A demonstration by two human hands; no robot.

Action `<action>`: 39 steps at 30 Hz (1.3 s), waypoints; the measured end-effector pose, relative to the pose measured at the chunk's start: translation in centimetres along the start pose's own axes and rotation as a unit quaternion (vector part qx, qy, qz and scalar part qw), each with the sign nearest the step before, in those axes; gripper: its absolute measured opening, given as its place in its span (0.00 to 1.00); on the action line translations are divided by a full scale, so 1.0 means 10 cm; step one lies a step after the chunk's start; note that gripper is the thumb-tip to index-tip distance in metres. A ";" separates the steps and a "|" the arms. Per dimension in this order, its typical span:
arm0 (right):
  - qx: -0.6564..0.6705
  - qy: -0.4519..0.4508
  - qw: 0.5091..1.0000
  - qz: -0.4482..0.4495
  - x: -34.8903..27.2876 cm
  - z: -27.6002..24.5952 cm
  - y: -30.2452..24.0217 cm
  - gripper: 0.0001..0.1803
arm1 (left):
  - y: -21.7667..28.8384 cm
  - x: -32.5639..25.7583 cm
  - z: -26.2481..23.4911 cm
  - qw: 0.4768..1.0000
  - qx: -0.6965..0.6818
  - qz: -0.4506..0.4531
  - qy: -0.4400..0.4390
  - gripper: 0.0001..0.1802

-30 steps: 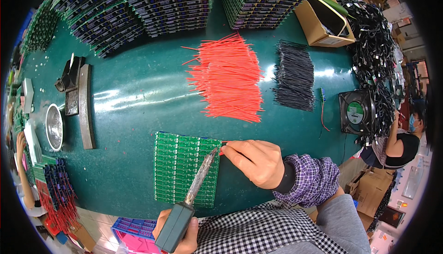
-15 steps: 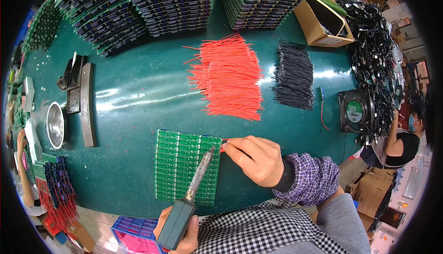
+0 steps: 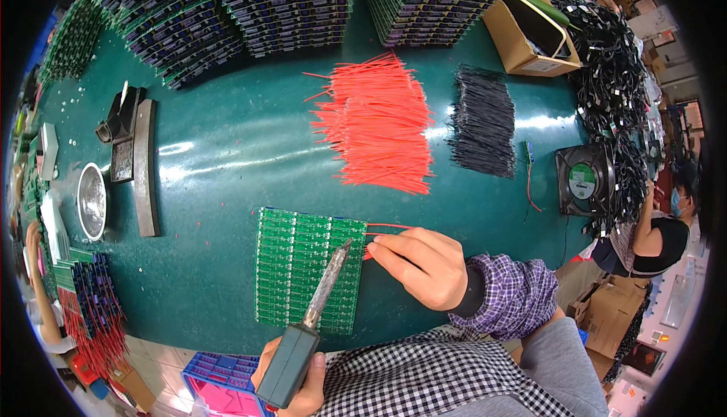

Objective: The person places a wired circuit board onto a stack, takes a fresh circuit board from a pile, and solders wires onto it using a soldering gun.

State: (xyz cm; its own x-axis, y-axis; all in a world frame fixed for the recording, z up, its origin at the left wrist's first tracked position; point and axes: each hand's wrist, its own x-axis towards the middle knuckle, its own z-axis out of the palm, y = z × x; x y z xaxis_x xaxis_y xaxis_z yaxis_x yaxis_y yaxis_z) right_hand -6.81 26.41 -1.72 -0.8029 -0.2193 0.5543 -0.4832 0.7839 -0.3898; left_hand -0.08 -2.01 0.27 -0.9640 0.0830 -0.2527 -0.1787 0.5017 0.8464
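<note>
A green panel of small circuit boards (image 3: 310, 296) lies flat on the table in front of me. My left hand (image 3: 309, 393) is wrapped round the dark handle of a soldering iron (image 3: 324, 288), whose tip is over the panel's right part, near its edge. Just off that edge, my right hand (image 3: 424, 265) pinches red wires (image 3: 369, 252) between thumb and fingers. Above those fingers a single red wire (image 3: 390, 225) runs out from the panel's upper right edge. Whether the tip touches a board, I cannot tell.
Beyond the panel lie a heap of red wires (image 3: 375, 129) and a bundle of black wires (image 3: 483, 121). A fan (image 3: 583, 181) stands at right, a metal bowl (image 3: 92, 201) at left. Stacked boards (image 3: 280, 8) line the back. A person (image 3: 659, 235) sits at far right.
My right hand has shifted slightly down along the panel's edge, and a red wire now shows stretched out above its fingers. The iron's tip stays at nearly the same place.
</note>
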 end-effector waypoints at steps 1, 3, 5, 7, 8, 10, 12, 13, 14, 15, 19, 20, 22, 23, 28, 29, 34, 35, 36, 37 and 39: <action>0.008 -0.010 1.000 0.007 0.00 0.01 0.00 0.17 | 0.02 0.01 0.03 0.998 0.001 -0.004 0.058 0.23; 0.011 -0.020 1.000 0.011 -0.02 0.02 0.01 0.17 | 0.09 0.05 -0.02 1.000 -0.011 -0.013 0.005 0.22; 0.014 -0.029 0.999 0.013 -0.04 0.03 0.01 0.17 | 0.19 0.11 -0.05 0.998 -0.023 -0.021 -0.046 0.21; 0.005 -0.034 0.999 0.016 -0.06 0.04 0.01 0.16 | 0.22 0.12 -0.04 0.998 -0.012 -0.038 -0.045 0.20; 0.005 -0.034 0.999 0.017 -0.06 0.04 0.01 0.16 | 0.25 0.13 -0.04 0.998 -0.012 -0.038 -0.044 0.20; -0.003 -0.034 0.999 0.019 -0.06 0.04 0.00 0.17 | 0.28 0.17 -0.05 0.999 0.008 0.001 -0.053 0.20; -0.006 -0.037 0.999 0.022 -0.05 0.03 0.00 0.16 | 0.28 0.17 -0.05 0.998 0.011 -0.002 -0.059 0.20; -0.009 -0.040 0.999 0.024 -0.04 0.03 -0.01 0.16 | 0.29 0.17 -0.06 0.998 0.013 -0.005 -0.065 0.20; -0.009 -0.040 0.999 0.025 -0.03 0.03 -0.01 0.16 | 0.29 0.17 -0.05 0.998 0.013 -0.005 -0.066 0.20; -0.011 -0.040 0.999 0.025 -0.03 0.02 -0.01 0.16 | 0.29 0.17 -0.03 0.998 0.000 -0.006 -0.058 0.19; -0.011 -0.040 0.999 0.025 -0.02 0.03 -0.01 0.15 | 0.27 0.18 0.00 0.999 -0.007 0.018 -0.042 0.18; -0.012 -0.040 0.999 0.026 -0.01 0.02 -0.01 0.15 | 0.19 0.13 0.00 0.999 -0.007 0.018 -0.043 0.18; -0.015 -0.045 0.998 0.030 -0.01 0.01 -0.01 0.14 | 0.00 0.00 -0.02 0.998 0.024 -0.064 -0.015 0.23; -0.015 -0.045 0.998 0.030 -0.01 0.01 -0.01 0.14 | -0.05 -0.01 -0.02 0.998 0.024 -0.064 -0.015 0.23; -0.015 -0.039 0.999 0.029 -0.02 0.02 -0.02 0.14 | 0.29 0.19 0.00 0.998 -0.024 0.013 -0.056 0.18; -0.015 -0.039 0.999 0.029 -0.02 0.02 -0.02 0.14 | 0.28 0.19 0.00 0.998 -0.023 0.013 -0.057 0.18; -0.022 -0.038 0.999 0.032 -0.01 0.03 -0.02 0.14 | 0.32 0.18 -0.01 0.999 -0.028 0.016 -0.011 0.17; -0.022 -0.038 0.999 0.032 0.00 0.03 -0.02 0.14 | 0.30 0.18 -0.02 0.999 -0.028 0.016 -0.012 0.17; -0.023 -0.038 0.998 0.034 0.00 0.04 -0.02 0.14 | 0.27 0.15 -0.04 0.999 -0.031 -0.001 0.013 0.17; -0.023 -0.037 0.998 0.035 0.00 0.04 -0.02 0.14 | 0.24 0.13 -0.06 0.999 -0.034 -0.019 0.038 0.17; -0.027 -0.038 0.998 0.034 0.01 0.05 -0.02 0.14 | 0.19 0.12 -0.08 0.998 0.004 0.005 0.060 0.18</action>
State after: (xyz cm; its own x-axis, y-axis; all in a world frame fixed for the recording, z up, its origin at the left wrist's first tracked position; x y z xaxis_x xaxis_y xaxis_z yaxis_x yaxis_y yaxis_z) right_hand -6.98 25.92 -1.96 -0.8584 -0.2054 0.4701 -0.4082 0.8285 -0.3834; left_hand -1.79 -1.65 1.96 -0.9826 -0.0159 -0.1853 -0.1675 0.5084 0.8447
